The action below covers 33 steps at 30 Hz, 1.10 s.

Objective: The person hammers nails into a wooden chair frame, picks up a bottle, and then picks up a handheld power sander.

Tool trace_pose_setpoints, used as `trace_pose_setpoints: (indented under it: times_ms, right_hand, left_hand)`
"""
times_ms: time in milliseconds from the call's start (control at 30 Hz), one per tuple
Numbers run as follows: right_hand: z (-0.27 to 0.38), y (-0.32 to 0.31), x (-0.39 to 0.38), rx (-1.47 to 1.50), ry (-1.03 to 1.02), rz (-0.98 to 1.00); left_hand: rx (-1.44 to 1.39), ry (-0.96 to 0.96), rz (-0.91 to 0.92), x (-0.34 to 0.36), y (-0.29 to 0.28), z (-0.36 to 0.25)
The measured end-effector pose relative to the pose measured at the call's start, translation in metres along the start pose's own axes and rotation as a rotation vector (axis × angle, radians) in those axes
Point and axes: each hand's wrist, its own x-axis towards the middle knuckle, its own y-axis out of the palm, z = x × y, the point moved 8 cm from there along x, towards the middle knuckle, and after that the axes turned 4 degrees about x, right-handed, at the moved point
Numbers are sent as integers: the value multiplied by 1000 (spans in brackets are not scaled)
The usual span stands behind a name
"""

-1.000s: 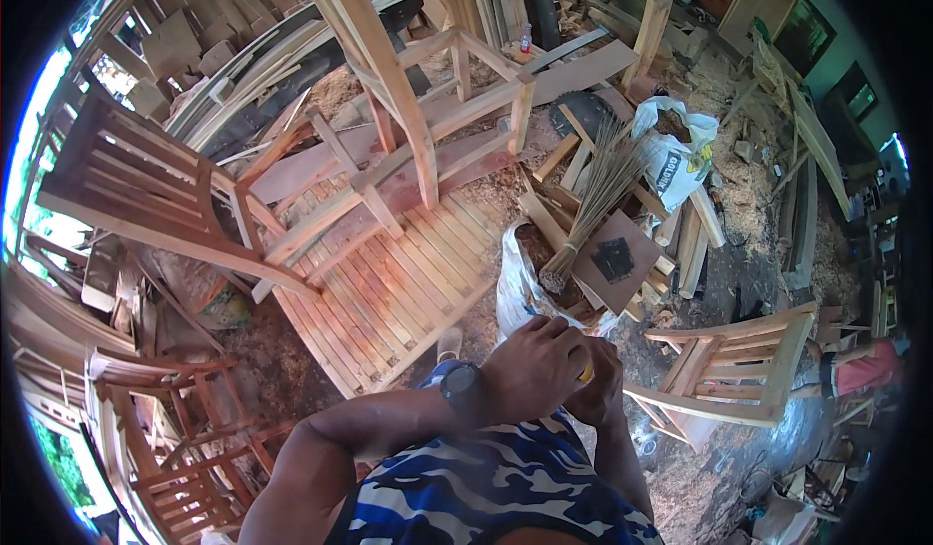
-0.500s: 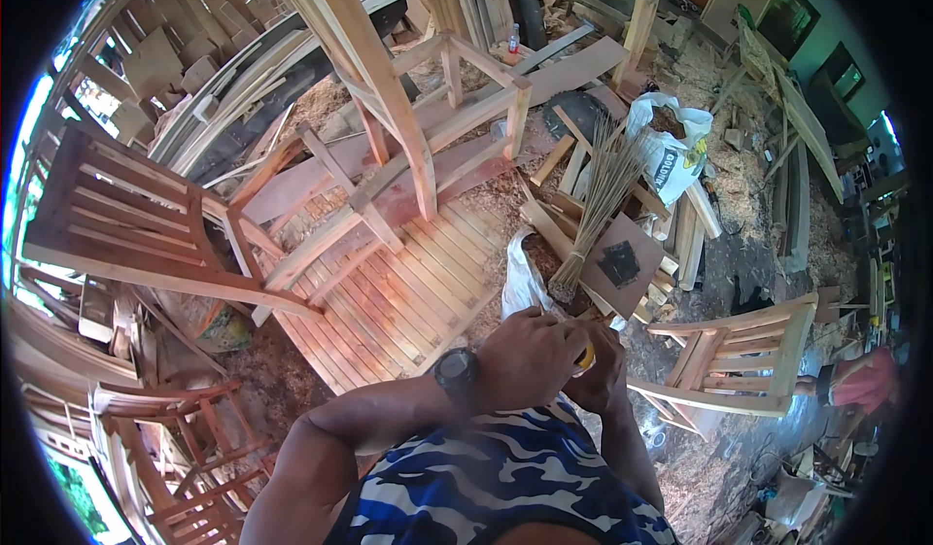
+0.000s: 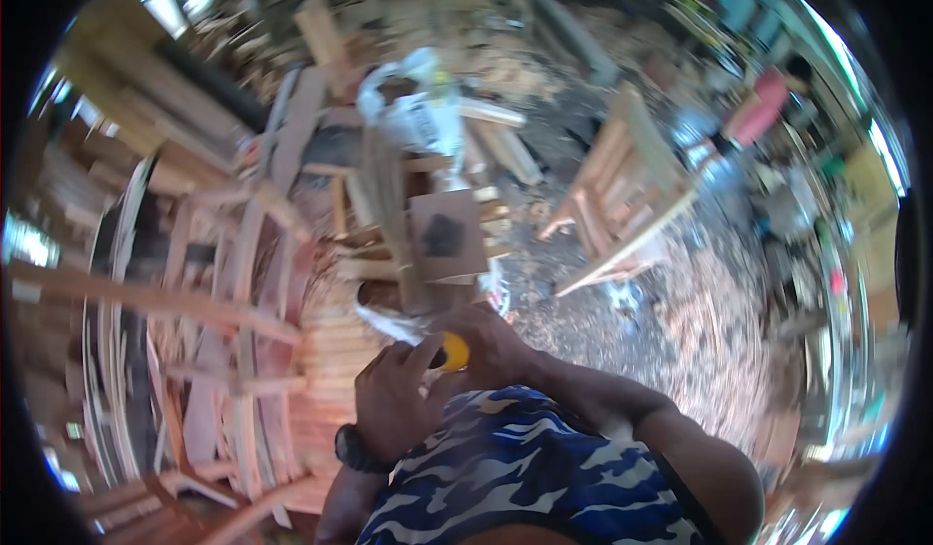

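Fingers: those of the right hand [image 3: 489, 343] were curled around a small yellow object [image 3: 456, 351], grasping it. Those of the left hand [image 3: 389, 394] were bent, their tips at the object's dark left side; whether they pinched it or only touched it could not be told.

Position of object: it was held up between the two hands, in front of the patterned shirt [image 3: 544, 458], with no bench or panel supporting it. Most of its body was hidden by the hands, so its exact kind could not be identified.

Handling (judged): the object appeared light enough for one hand and stiff, with a hard casing. The smooth-looking yellow surface might have been slightly slippery under dusty fingers. It did not look fragile, although a drop onto the hard floor could have damaged it. The recommended hold was around the yellow sides, with the palm behind and the dark side left uncovered.

Surroundings: a black wristwatch [image 3: 358, 448] was worn on the left wrist. Beyond the hands, a slatted panel [image 3: 335, 356] lay to the left, with a pale wooden frame [image 3: 175, 304] at its left edge. Near its upper right corner were a white sack [image 3: 384, 323], a bundled stick broom [image 3: 384, 205] and a brown board [image 3: 462, 217]. Farther right was an unfinished chair [image 3: 671, 171]; motion blur obscured finer detail.
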Motion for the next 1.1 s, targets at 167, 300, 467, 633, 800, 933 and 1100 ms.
trace_pose_setpoints:
  times_ms: [167, 300, 467, 633, 800, 933, 1100]
  right_hand:
    - [-8, -31, -35, -38, 170, -111]
    - [-13, -46, -69, -78, 306, -226]
    - [-2, -70, -109, -146, 401, -413]
    - [1, -93, -183, -318, 579, -544]
    - [20, -98, -241, -392, 705, -689]
    - [38, -80, -290, -415, 816, -903]
    - [57, -47, -303, -485, 979, -1005]
  left_hand:
    - [37, 53, 125, 21, 30, -14]
    - [46, 106, 109, 37, 46, -40]
    - [119, 258, 103, 50, 65, -70]
    - [-197, 595, 306, 53, 106, -143]
    - [-265, 666, 608, 39, 150, -166]
    - [-131, 761, 619, 15, 165, -204]
    - [-97, 784, 605, 3, 185, -196]
